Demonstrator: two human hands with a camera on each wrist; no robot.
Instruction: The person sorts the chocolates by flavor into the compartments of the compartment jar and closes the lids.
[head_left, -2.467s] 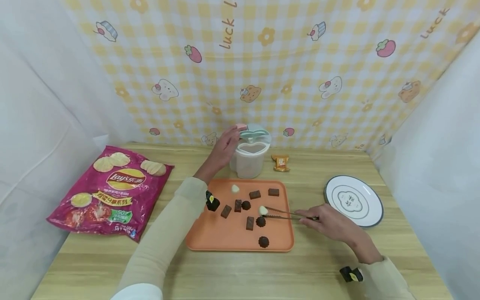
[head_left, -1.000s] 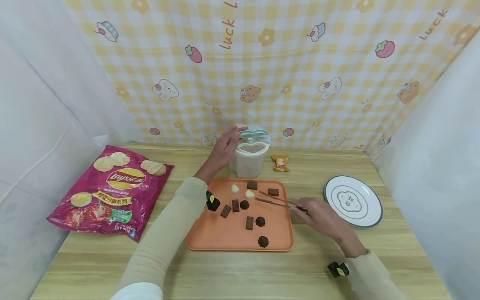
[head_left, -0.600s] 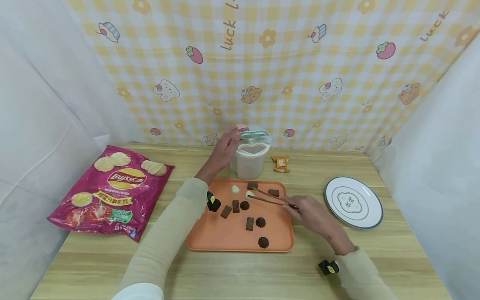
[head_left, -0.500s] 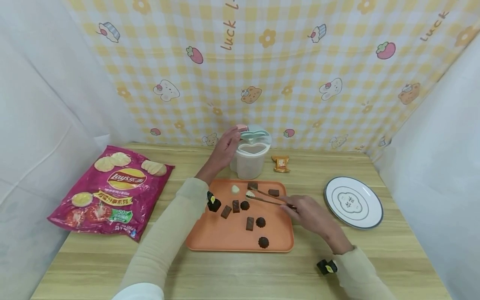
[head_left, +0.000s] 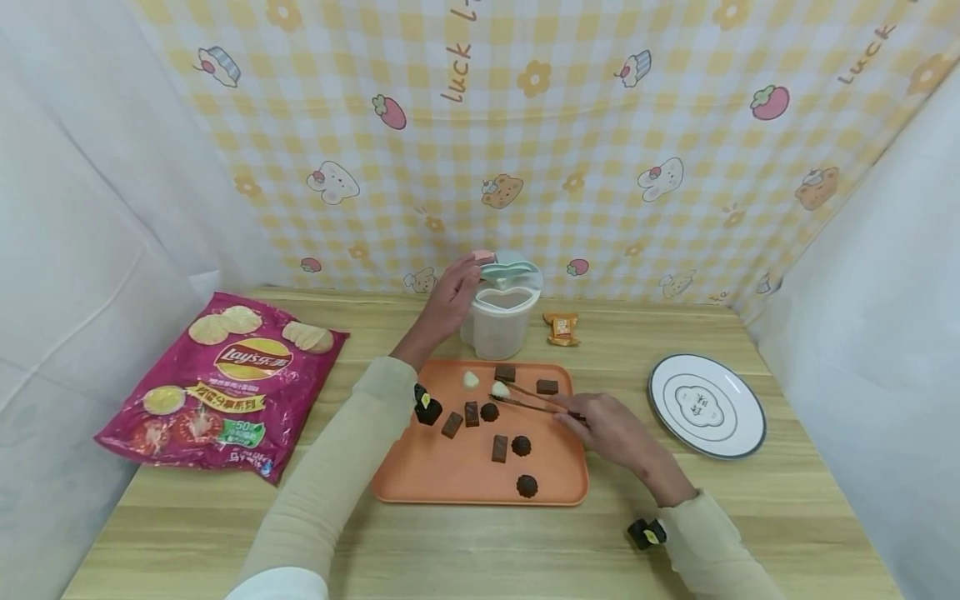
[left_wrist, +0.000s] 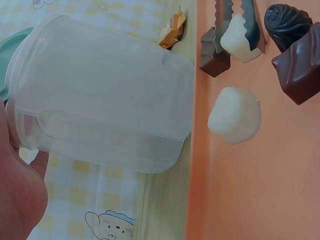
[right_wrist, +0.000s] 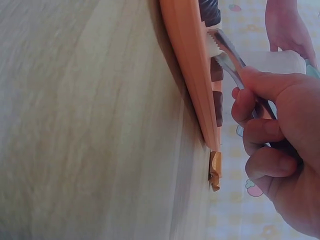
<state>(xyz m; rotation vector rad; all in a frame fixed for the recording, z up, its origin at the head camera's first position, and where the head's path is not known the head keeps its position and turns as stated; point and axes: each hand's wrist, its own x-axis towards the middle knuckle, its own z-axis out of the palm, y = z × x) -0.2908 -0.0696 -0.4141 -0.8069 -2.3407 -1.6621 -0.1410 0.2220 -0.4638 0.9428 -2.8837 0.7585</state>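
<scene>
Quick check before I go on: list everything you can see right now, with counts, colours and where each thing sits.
Tray: 1, orange, table centre.
Dark chocolates: 8, brown, on the tray.
White chocolates: 2, cream; one lies on the tray, one between the tong tips.
Tongs: 1, metal, over the tray.
Container: 1, clear with a teal lid, behind the tray.
Wrapped candy: 1, orange, right of the container.
Plate: 1, white with dark rim, right of the tray.
Chip bag: 1, magenta, left of the tray.
Table: 1, light wood.
Left hand: holds the container.
Right hand: grips the tongs.
</scene>
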